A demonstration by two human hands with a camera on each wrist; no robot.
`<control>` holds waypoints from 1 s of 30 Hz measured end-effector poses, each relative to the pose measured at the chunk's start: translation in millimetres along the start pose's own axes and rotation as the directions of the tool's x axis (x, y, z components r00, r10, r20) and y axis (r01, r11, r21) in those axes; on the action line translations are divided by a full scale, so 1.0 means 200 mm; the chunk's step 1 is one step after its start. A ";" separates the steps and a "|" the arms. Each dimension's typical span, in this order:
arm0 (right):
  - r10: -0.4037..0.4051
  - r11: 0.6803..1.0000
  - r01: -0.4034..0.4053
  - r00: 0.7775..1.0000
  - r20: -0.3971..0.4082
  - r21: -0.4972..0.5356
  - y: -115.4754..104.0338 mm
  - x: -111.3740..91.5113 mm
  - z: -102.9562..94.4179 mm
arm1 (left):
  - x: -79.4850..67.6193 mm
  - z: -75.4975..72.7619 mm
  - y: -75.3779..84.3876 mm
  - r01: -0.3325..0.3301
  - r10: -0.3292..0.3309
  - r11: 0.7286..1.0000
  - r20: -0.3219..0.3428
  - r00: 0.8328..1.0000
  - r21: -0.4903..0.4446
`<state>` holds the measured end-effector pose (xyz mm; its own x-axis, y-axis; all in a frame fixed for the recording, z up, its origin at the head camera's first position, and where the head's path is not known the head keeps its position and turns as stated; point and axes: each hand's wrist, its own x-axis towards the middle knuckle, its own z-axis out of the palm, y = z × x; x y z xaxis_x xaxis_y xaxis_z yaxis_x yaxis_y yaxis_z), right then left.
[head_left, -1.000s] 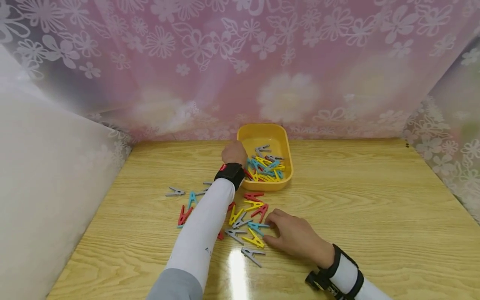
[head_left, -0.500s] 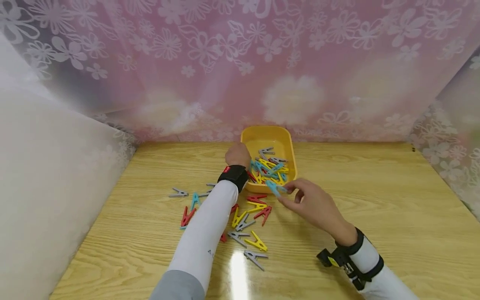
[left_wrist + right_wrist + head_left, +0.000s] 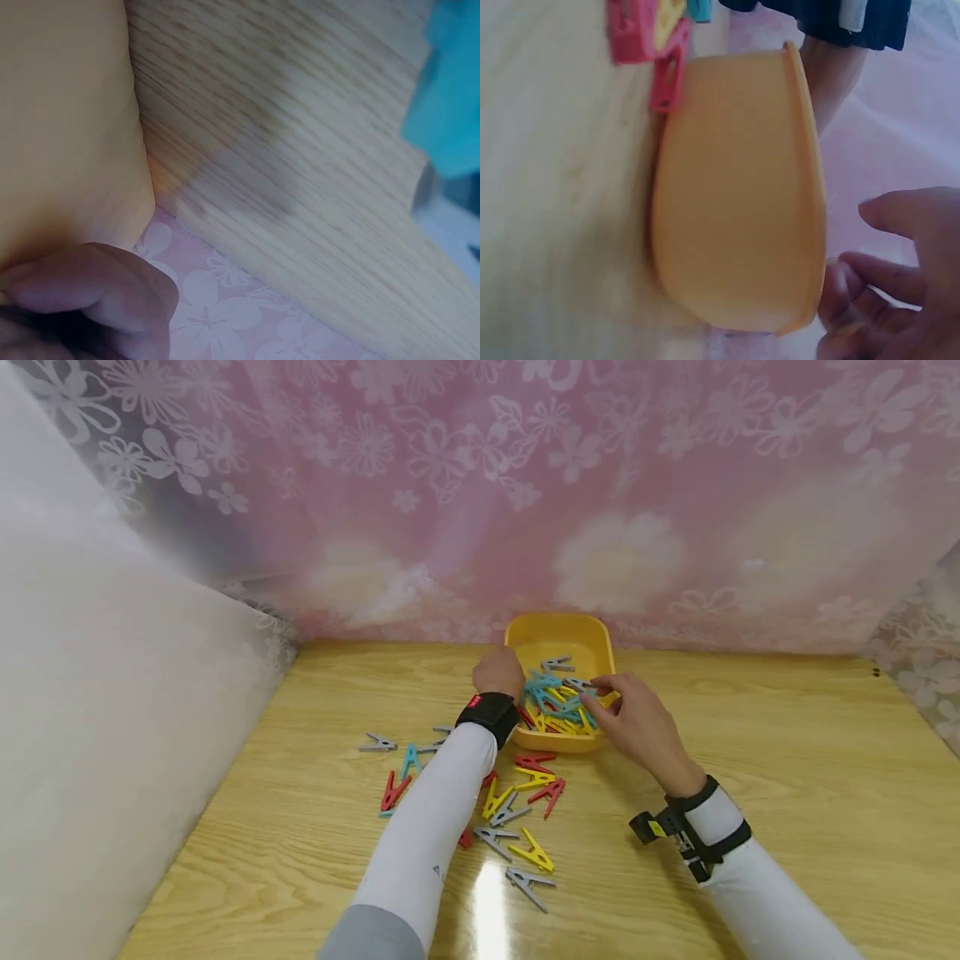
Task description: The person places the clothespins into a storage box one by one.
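A yellow plastic basin (image 3: 557,742) stands at the back of the table, holding a heap of clothespins (image 3: 558,697) in blue, yellow, red and grey. My left hand (image 3: 498,674) grips its left side; in the left wrist view, curled fingers (image 3: 97,292) show against the basin wall. Over the basin's right rim hangs my right hand (image 3: 637,722). Its thumb and fingers are spread apart in the right wrist view, with nothing seen between them. More clothespins lie on the table, among them a yellow one (image 3: 534,852) and a red one (image 3: 549,793).
Below my left forearm (image 3: 420,827), which hides some clothespins, lie several others, such as a grey one (image 3: 528,883) near the front and a blue one (image 3: 410,760) to the left. A floral pink curtain (image 3: 450,527) hangs right behind the basin.
My right hand picked up a blue clothespin from the table, carried it up to the basin and let it go there. My left hand stays on the basin's side. The head view has shifted slightly.
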<state>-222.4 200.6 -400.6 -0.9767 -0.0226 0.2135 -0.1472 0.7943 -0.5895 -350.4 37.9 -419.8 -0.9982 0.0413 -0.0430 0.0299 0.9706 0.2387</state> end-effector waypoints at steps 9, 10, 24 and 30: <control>-0.170 0.982 0.179 0.978 -0.123 0.064 0.02 -0.15 -0.01 | 0.02 -0.02 0.01 -0.012 0.012 1.000 0.016 1.000 0.027; -0.186 0.978 0.196 0.976 -0.116 0.077 0.02 -0.16 0.00 | 0.02 -0.02 0.01 -0.015 0.014 0.999 0.019 1.000 0.032; -0.437 0.900 0.418 0.856 0.278 0.125 -0.02 -0.27 0.16 | 0.00 -0.01 0.01 -0.015 0.015 1.000 0.009 1.000 0.026; -0.429 0.891 0.448 0.780 0.455 0.073 -0.05 -0.28 0.18 | -0.01 -0.01 0.02 -0.007 0.007 1.000 0.004 1.000 0.021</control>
<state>-171.5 171.3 -434.5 -0.7700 -0.6347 0.0655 -0.5799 0.6532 -0.4870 -349.2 41.9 -416.7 -0.9977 0.0493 -0.0455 0.0382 0.9751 0.2185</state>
